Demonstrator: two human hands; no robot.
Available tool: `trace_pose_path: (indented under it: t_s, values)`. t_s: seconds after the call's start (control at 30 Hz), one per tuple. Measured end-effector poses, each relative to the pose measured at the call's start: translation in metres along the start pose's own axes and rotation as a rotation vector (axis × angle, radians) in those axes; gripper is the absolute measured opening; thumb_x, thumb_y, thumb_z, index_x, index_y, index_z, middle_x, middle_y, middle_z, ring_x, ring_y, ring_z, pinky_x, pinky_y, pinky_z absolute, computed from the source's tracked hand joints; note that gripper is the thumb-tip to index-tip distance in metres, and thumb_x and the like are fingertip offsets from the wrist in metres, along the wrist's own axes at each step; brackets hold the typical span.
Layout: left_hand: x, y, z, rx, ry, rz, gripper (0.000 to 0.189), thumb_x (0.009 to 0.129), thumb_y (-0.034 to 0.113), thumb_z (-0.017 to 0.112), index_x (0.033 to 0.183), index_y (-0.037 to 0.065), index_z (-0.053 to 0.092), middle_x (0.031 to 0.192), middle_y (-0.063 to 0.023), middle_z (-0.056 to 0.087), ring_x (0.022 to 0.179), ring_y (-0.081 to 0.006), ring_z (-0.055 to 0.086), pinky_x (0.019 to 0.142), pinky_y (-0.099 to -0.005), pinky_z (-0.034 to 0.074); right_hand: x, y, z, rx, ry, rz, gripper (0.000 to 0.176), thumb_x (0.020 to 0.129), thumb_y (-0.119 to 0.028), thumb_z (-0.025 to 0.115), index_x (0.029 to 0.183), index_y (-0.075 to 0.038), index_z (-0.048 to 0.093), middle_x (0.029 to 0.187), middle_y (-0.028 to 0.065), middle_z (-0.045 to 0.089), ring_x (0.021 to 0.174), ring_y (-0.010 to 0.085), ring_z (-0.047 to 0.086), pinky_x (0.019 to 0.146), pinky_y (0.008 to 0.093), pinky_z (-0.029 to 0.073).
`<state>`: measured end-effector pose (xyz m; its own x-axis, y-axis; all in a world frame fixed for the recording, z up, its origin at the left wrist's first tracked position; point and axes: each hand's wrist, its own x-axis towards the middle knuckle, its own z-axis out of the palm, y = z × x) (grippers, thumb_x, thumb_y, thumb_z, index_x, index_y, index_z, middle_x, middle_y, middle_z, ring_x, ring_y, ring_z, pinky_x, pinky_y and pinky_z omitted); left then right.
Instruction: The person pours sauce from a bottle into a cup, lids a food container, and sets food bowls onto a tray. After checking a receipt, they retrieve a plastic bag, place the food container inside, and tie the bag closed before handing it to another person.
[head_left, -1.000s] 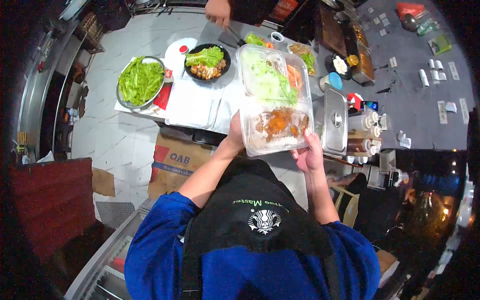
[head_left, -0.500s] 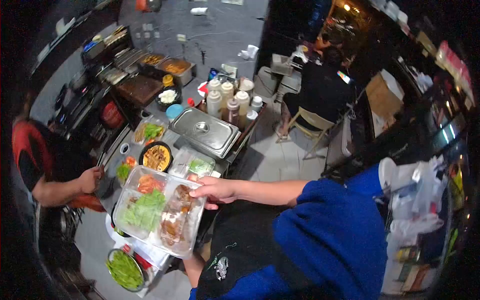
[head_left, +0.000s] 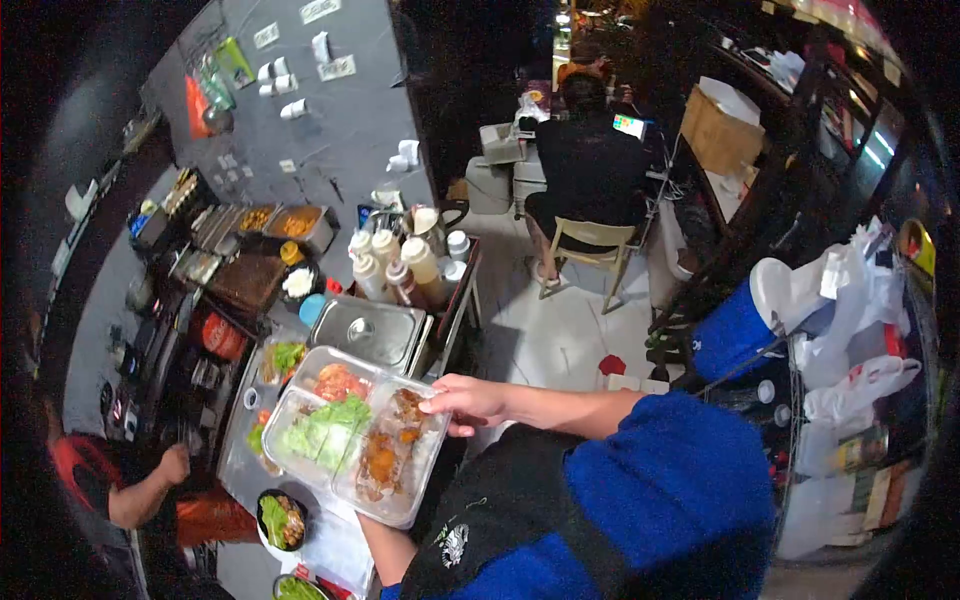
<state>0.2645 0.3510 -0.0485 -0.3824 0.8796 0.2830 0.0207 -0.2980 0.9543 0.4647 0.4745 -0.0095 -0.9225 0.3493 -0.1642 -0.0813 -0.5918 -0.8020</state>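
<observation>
My right hand (head_left: 468,402) grips the right edge of a clear plastic takeaway container (head_left: 345,482), thumb on top. Divided into compartments, it holds green lettuce (head_left: 328,430), an orange-red shredded food (head_left: 342,381) and browned glazed pieces of what looks like meat (head_left: 384,458). The container is held up over the counter and tilted toward me. My left forearm (head_left: 388,556) reaches up beneath it; the left hand itself is hidden behind the container. Below it, a black bowl (head_left: 283,520) with lettuce and brown food stands on the counter.
Behind the container are a steel pan (head_left: 372,332) and several squeeze bottles (head_left: 392,262). A co-worker's hand (head_left: 175,465) is at left. Someone in black (head_left: 590,170) sits on a folding chair (head_left: 592,237) farther back. Shelves with plastic bags (head_left: 860,388) line the right side.
My view has swung, showing more of the wall and right-hand floor. The container, still in my right hand, now covers the bowl of yellow food. The co-worker's hand sits lower in view.
</observation>
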Motion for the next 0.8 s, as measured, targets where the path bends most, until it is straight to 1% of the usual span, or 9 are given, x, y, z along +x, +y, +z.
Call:
trace_pose_path:
  t_s: [0.1,0.2,0.33,0.37,0.5,0.6,0.7,0.8]
  values:
    - [0.030,0.023,0.035,0.024,-0.073,0.073,0.037,0.085,0.022,0.061,0.114,-0.001,0.059,0.110,-0.0159,0.064,0.098,-0.0295,0.063,0.085,-0.0401,0.050,-0.029,-0.018,-0.023,-0.006,-0.049,-0.069,0.027,0.091,-0.028,0.058,0.090,-0.001,0.058,0.065,0.0031,0.056,0.040,0.0083,0.044,0.035,0.0222,0.034]
    - [0.060,0.041,0.087,0.043,-0.143,0.139,0.037,0.085,0.023,0.060,0.114,-0.001,0.059,0.110,-0.0159,0.064,0.098,-0.0296,0.063,0.085,-0.0402,0.050,-0.066,-0.041,-0.050,0.069,0.041,-0.100,0.026,0.091,-0.028,0.057,0.090,-0.001,0.058,0.064,0.0032,0.055,0.040,0.0083,0.044,0.034,0.0221,0.033]
    - [0.092,0.050,0.161,0.037,-0.235,0.196,0.038,0.086,0.024,0.059,0.114,-0.001,0.058,0.110,-0.0159,0.064,0.099,-0.0296,0.063,0.086,-0.0403,0.050,-0.121,-0.067,-0.101,0.021,0.088,-0.152,0.027,0.091,-0.028,0.058,0.090,-0.001,0.058,0.064,0.0024,0.054,0.039,0.0071,0.043,0.033,0.0213,0.033]
    - [0.098,0.051,0.183,0.037,-0.263,0.207,0.038,0.086,0.024,0.059,0.115,-0.001,0.058,0.110,-0.0159,0.064,0.099,-0.0296,0.063,0.086,-0.0404,0.050,-0.136,-0.073,-0.111,0.000,0.093,-0.162,0.028,0.090,-0.029,0.058,0.090,-0.001,0.057,0.063,0.0019,0.053,0.039,0.0064,0.041,0.033,0.0214,0.031]
    - [0.107,0.048,0.257,0.040,-0.367,0.216,0.039,0.087,0.026,0.058,0.115,-0.001,0.058,0.110,-0.0158,0.064,0.099,-0.0297,0.063,0.086,-0.0405,0.050,-0.190,-0.089,-0.149,0.082,0.157,-0.179,0.028,0.091,-0.030,0.058,0.091,-0.002,0.057,0.061,0.0011,0.050,0.038,0.0058,0.037,0.034,0.0215,0.027]
    - [0.103,0.044,0.305,0.048,-0.449,0.227,0.039,0.088,0.027,0.057,0.115,-0.001,0.058,0.111,-0.0158,0.064,0.099,-0.0298,0.063,0.086,-0.0406,0.050,-0.218,-0.092,-0.170,0.131,0.232,-0.155,0.027,0.091,-0.030,0.056,0.084,-0.003,0.057,0.058,-0.0003,0.048,0.038,0.0055,0.037,0.032,0.0206,0.025]
    - [0.101,0.044,0.338,0.048,-0.517,0.252,0.040,0.088,0.028,0.056,0.116,-0.001,0.058,0.111,-0.0158,0.064,0.099,-0.0298,0.063,0.087,-0.0407,0.050,-0.242,-0.094,-0.178,0.142,0.237,-0.194,0.029,0.091,-0.031,0.055,0.079,-0.004,0.056,0.056,-0.0009,0.047,0.037,0.0052,0.037,0.032,0.0203,0.024]
    - [0.102,0.047,0.361,0.048,-0.557,0.268,0.040,0.089,0.029,0.055,0.116,-0.001,0.058,0.111,-0.0158,0.064,0.100,-0.0299,0.063,0.087,-0.0409,0.050,-0.266,-0.098,-0.192,0.120,0.211,-0.222,0.032,0.091,-0.035,0.054,0.085,-0.004,0.060,0.066,0.0041,0.058,0.040,0.0055,0.041,0.033,0.0200,0.028]
